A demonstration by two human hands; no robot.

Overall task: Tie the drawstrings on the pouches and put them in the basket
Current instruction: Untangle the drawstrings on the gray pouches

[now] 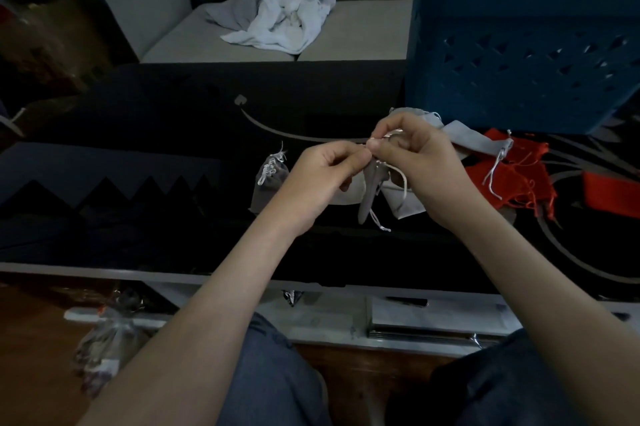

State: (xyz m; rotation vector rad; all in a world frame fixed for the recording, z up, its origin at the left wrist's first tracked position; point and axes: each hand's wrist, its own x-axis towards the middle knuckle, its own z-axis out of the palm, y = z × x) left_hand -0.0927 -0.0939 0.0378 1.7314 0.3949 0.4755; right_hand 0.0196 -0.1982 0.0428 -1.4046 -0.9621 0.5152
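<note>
At frame centre I see the left hand (325,176) and right hand (412,162) pinching the drawstring (398,171) of a limp grey pouch (367,197) dangling below them: light and floppy, I'd judge, best held by the cords at its neck.

Basket (519,54) behind pouches (485,162), right.

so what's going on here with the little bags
A person at a dark table is tying a pouch. The left hand and right hand both pinch the white drawstring of a small grey pouch hanging between them. A second grey pouch, cord bunched at its neck, lies just left of the hands. More grey pouches and red pouches are heaped to the right, before the blue basket, whose inside is hidden.
</note>
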